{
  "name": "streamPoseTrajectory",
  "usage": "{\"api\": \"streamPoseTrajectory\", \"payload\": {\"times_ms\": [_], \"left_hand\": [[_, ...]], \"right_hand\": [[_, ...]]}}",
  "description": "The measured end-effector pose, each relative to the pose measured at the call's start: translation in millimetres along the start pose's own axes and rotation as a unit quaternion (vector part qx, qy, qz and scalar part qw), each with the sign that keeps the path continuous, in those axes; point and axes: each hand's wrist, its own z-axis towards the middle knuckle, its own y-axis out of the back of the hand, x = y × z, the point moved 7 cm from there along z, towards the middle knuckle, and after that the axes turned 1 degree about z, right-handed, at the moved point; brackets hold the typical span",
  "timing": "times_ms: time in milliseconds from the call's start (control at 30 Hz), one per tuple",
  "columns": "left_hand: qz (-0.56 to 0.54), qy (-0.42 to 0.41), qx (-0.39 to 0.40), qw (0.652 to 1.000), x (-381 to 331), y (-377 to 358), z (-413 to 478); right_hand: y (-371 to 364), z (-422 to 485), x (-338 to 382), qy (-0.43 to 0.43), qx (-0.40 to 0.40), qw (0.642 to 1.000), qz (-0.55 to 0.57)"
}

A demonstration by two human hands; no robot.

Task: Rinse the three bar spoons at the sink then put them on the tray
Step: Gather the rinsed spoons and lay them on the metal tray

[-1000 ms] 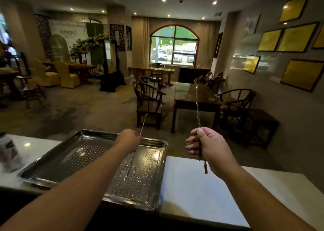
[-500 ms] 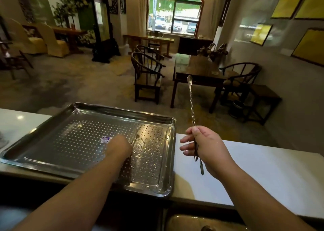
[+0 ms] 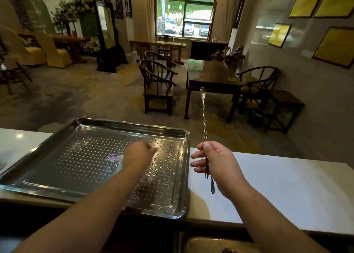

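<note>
The right hand (image 3: 220, 166) has its grip closed on bar spoons (image 3: 205, 133), held upright above the white bench (image 3: 287, 191), bowl end up, forked ends below the palm; the left hand (image 3: 138, 153) hovers blurred over the perforated steel tray (image 3: 76, 162), whether its grip holds anything I cannot tell; the tray sits wet on the bench.

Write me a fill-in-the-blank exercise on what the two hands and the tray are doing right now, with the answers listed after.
1. The right hand holds twisted-stem metal bar spoons with the bowl end pointing ____.
2. The left hand is over the perforated stainless-steel tray, on the ____ half of the tray.
3. The tray sits on a ____ counter.
4. The lower ends of the spoons are shaped like small ____.

Answers: up; right; white; forks
</note>
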Motion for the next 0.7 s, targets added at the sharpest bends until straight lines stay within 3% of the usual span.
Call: {"api": "streamPoseTrajectory", "payload": {"times_ms": [133,267,600,700], "left_hand": [[-0.236,-0.117,0.061,0.963,-107,25,-36],[-0.258,-0.197,0.038,0.945,-166,59,-62],[-0.340,-0.108,0.028,0.934,-156,76,-46],[-0.244,-0.094,0.004,0.965,-129,70,-28]], "right_hand": [[-3,1,13,0.012,-0.016,1.000,0.002],[-7,-2,40,0.033,-0.009,0.999,0.034],[0,-4,41,0.006,-0.032,0.998,0.061],[3,-3,21,-0.014,-0.038,0.998,0.054]]}}
